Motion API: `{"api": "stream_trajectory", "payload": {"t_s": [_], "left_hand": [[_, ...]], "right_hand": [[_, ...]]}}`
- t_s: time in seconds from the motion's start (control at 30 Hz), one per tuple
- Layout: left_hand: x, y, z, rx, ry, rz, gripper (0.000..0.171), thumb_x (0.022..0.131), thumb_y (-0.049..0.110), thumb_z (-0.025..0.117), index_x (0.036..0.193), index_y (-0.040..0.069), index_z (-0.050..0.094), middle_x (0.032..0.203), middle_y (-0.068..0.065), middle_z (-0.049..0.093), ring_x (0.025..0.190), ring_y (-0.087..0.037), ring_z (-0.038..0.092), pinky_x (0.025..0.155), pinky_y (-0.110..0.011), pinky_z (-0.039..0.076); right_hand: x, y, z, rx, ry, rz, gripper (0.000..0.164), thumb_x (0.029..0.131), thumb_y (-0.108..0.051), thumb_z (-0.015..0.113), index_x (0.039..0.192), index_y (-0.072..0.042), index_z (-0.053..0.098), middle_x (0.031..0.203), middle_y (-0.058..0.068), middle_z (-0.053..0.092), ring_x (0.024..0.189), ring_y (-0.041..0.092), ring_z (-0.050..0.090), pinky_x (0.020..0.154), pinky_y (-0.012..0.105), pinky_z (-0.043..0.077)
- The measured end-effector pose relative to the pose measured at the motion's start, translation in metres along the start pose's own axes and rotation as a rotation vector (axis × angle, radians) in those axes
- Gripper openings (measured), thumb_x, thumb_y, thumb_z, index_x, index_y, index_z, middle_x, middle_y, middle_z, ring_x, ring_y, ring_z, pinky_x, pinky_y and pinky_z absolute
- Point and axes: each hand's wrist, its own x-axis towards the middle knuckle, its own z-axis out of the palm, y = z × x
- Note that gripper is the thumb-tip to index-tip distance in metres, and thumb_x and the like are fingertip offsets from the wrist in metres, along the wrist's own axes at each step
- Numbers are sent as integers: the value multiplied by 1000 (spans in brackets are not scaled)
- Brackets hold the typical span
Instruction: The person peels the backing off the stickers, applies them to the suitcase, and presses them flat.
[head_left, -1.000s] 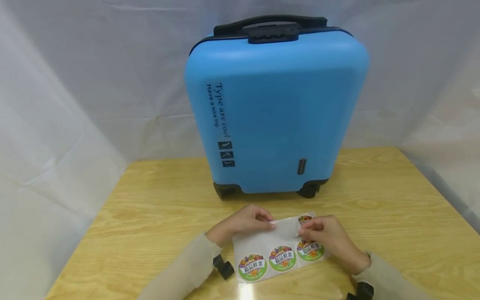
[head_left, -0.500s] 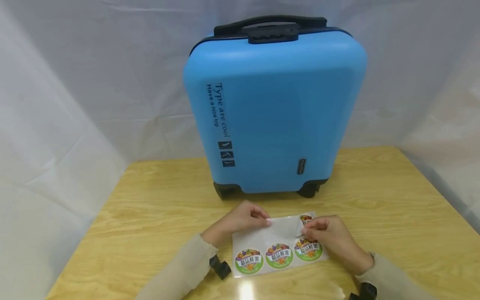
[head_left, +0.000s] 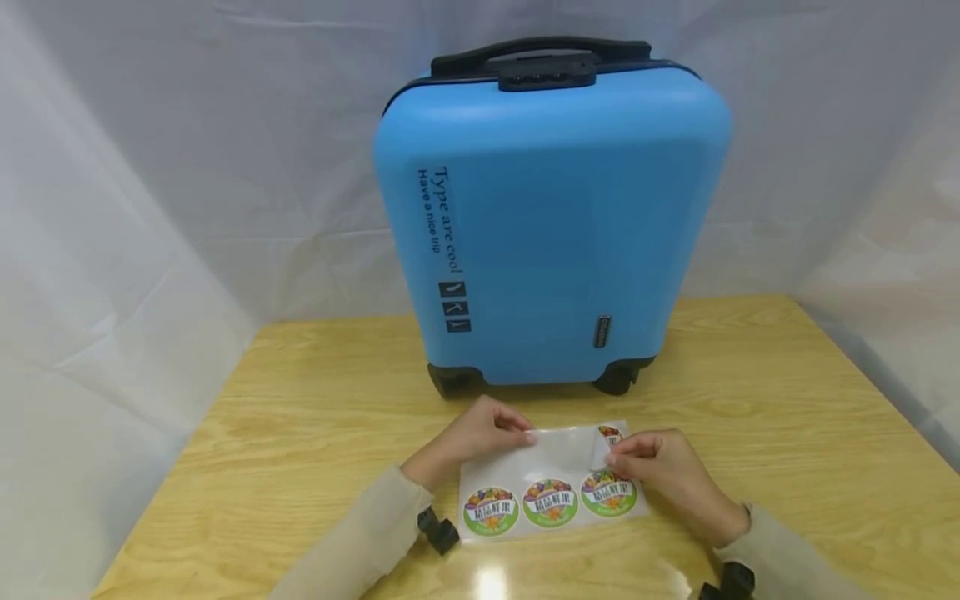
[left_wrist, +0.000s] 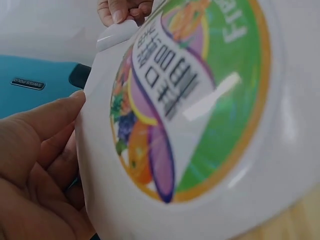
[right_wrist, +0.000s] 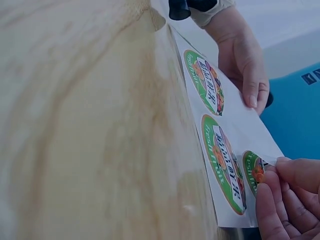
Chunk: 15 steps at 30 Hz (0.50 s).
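A white sheet of round fruit stickers (head_left: 558,450) lies tilted above the table's near part, with a row of three green-edged labels along its lower side. My left hand (head_left: 480,432) pinches the sheet's upper edge between thumb and fingers, the fingers partly behind it in the left wrist view. At the upper right corner, my right hand (head_left: 667,468) pinches the lifted edge of another round sticker (right_wrist: 252,167). That sticker is folded back to show its white underside, while its right part still lies on the sheet. The right fingers hide some of it.
A blue suitcase (head_left: 555,233) stands upright on the wooden table (head_left: 315,417) just behind the hands, black wheels down and black handle on top. White cloth (head_left: 150,208) hangs behind and at both sides. Black wrist cameras (head_left: 437,530) are strapped at the sleeves.
The sheet and my left hand have shifted slightly up and to the left. My right hand keeps its pinch on the sticker, and a little more white underside shows folded back.
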Motion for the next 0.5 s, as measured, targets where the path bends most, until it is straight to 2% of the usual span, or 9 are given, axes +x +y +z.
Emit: {"api": "stream_trajectory", "payload": {"t_s": [0.17, 0.33, 0.5], "left_hand": [[2, 1, 0, 1, 13, -11, 17, 81, 15, 73, 92, 3, 74, 76, -7, 71, 53, -11, 60, 50, -27, 52], [4, 1, 0, 33, 23, -27, 16, 81, 17, 74, 90, 4, 74, 75, -5, 70, 53, -10, 59, 50, -26, 52], [7, 0, 1, 72, 16, -5, 15, 81, 18, 74, 89, 5, 74, 76, -4, 70, 53, -10, 59, 50, -26, 51]], "right_hand": [[1, 3, -4, -26, 14, -15, 18, 82, -13, 72, 89, 4, 70, 80, 9, 71, 72, 12, 63, 64, 23, 50], [1, 6, -7, -15, -12, -32, 20, 83, -13, 71, 91, 6, 70, 83, 10, 71, 74, 12, 64, 64, 23, 51], [0, 8, -11, 10, -14, -40, 23, 82, -12, 71, 93, 8, 68, 83, 11, 71, 73, 12, 63, 65, 23, 52]]}}
